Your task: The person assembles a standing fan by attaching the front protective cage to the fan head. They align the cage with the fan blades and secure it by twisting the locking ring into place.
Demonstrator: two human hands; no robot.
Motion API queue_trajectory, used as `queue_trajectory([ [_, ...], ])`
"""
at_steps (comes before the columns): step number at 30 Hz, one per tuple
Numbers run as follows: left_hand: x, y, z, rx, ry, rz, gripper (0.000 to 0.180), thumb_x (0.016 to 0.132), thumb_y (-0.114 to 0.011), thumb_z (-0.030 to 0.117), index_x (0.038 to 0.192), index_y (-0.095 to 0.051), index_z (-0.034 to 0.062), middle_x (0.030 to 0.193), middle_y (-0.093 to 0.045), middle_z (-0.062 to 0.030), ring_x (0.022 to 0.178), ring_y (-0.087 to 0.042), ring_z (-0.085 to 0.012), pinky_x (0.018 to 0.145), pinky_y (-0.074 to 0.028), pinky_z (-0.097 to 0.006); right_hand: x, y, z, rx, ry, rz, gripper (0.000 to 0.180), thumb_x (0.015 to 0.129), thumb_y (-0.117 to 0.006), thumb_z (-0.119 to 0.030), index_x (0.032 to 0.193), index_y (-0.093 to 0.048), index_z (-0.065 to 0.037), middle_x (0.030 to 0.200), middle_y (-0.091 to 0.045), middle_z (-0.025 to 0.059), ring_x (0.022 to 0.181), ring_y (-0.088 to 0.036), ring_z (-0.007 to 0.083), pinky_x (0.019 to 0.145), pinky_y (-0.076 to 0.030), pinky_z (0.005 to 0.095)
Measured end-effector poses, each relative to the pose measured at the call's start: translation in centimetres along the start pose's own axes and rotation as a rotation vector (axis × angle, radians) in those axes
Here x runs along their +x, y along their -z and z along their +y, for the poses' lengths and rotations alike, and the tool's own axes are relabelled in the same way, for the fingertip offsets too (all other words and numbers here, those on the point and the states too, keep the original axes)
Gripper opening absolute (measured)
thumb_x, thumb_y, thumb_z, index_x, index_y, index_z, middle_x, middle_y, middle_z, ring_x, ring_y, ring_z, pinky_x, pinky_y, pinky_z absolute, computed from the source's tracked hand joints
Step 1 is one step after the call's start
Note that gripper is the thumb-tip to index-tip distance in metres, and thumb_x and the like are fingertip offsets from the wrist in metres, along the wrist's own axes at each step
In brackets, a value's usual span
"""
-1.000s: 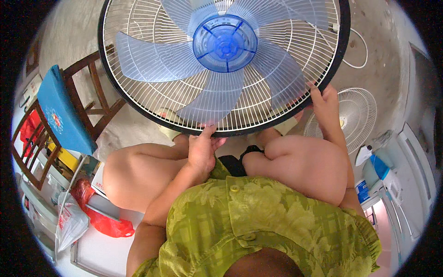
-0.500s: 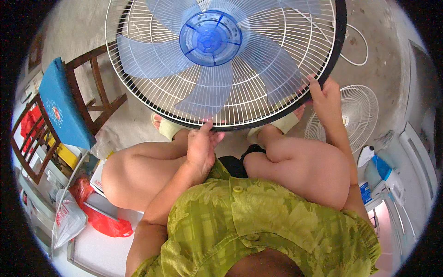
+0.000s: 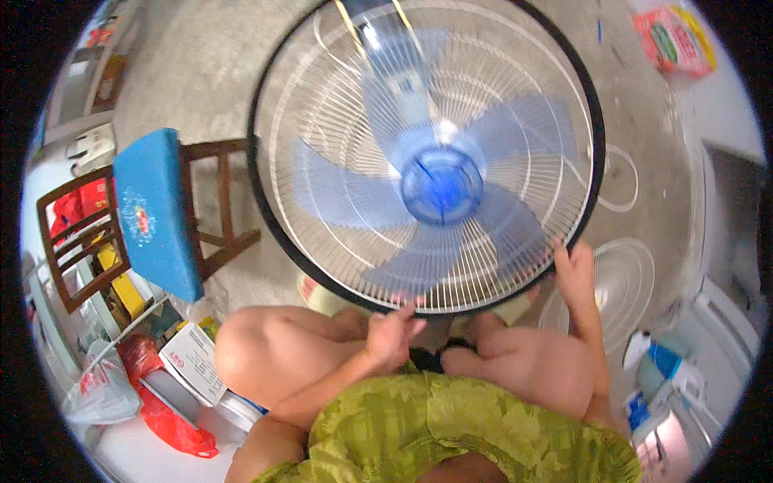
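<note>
A large electric fan (image 3: 441,193) with translucent blue blades and a bright blue hub stands in front of my knees. Behind the blades is a white wire cage, edged by a thick black rim (image 3: 264,201). My left hand (image 3: 390,334) is closed on the rim's near edge, its fingertips at the wires. Farther right, my right hand (image 3: 575,278) grips the same rim at its lower right. Beside my right forearm, a round white wire grille (image 3: 626,288) lies on the floor. My feet are partly hidden behind the fan.
A dark wooden chair with a blue seat (image 3: 157,213) lies or leans at the left. Below it are a white box (image 3: 193,362) and red plastic bags (image 3: 173,419). A white cable (image 3: 622,181) loops on the concrete floor. A red-and-yellow packet (image 3: 675,40) is at the far right.
The fan sits lower in the picture and its upper part and stand now show. Both hands keep their hold on the rim. The view has shifted, and the picture is blurred.
</note>
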State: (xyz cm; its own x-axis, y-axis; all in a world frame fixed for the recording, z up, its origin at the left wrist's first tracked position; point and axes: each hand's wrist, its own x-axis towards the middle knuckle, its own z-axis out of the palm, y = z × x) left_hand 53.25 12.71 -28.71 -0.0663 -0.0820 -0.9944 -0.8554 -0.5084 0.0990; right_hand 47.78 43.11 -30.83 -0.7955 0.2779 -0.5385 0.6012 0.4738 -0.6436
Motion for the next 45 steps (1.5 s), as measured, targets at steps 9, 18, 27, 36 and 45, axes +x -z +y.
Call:
queue_trajectory([
  [9, 0.6, 1.0, -0.1, -0.014, -0.006, -0.056, 0.011, 0.090, -0.055, 0.007, 0.098, -0.057, -0.0008, 0.102, -0.062, -0.0082, 0.089, -0.061, -0.0190, 0.073, -0.055, -0.032, -0.2, -0.1, -0.6, 0.035, -0.098, 0.019, 0.021, 0.086, -0.054, -0.013, 0.073, -0.056, 0.004, 0.056, -0.054, 0.0060, 0.050, -0.047, 0.0121, 0.047, -0.038, 0.0328],
  [18, 1.5, 1.5, 0.0, 0.020, 0.028, -0.137, 0.013, 0.091, -0.053, 0.009, 0.096, -0.059, -0.0022, 0.100, -0.061, -0.0081, 0.084, -0.061, -0.0174, 0.073, -0.056, -0.031, -0.2, -0.2, 0.7, 0.087, -0.080, 0.029, 0.019, 0.086, -0.055, -0.012, 0.071, -0.055, 0.001, 0.056, -0.052, 0.0022, 0.048, -0.047, 0.0100, 0.045, -0.038, 0.0286],
  [27, 0.6, 0.6, 0.8, 0.062, 0.045, -0.095, 0.012, 0.091, -0.054, 0.008, 0.099, -0.058, 0.0002, 0.101, -0.062, -0.0072, 0.088, -0.062, -0.0177, 0.074, -0.056, -0.031, 0.2, -0.2, 0.4, 0.065, -0.018, 0.031, 0.016, 0.085, -0.053, -0.010, 0.074, -0.057, 0.002, 0.057, -0.053, 0.0014, 0.051, -0.048, 0.0093, 0.046, -0.039, 0.0285],
  [36, 1.9, 1.5, -0.9, -0.014, 0.012, -0.176, 0.019, 0.092, -0.052, 0.011, 0.103, -0.056, -0.0040, 0.107, -0.061, -0.0094, 0.086, -0.060, -0.0203, 0.075, -0.055, -0.033, 0.1, 0.4, -0.3, 0.009, 0.011, 0.015, 0.018, 0.086, -0.051, -0.008, 0.074, -0.056, 0.004, 0.054, -0.052, 0.0047, 0.049, -0.051, 0.0133, 0.046, -0.040, 0.0315],
  [45, 1.8, 1.6, -1.0, -0.077, 0.016, -0.184, 0.013, 0.091, -0.054, 0.007, 0.102, -0.056, 0.0004, 0.105, -0.062, -0.0079, 0.091, -0.060, -0.0199, 0.080, -0.052, -0.037, 0.3, 0.1, -0.4, 0.038, -0.051, 0.011, 0.019, 0.085, -0.051, -0.011, 0.074, -0.056, 0.003, 0.055, -0.053, 0.0069, 0.047, -0.050, 0.0141, 0.045, -0.039, 0.0313],
])
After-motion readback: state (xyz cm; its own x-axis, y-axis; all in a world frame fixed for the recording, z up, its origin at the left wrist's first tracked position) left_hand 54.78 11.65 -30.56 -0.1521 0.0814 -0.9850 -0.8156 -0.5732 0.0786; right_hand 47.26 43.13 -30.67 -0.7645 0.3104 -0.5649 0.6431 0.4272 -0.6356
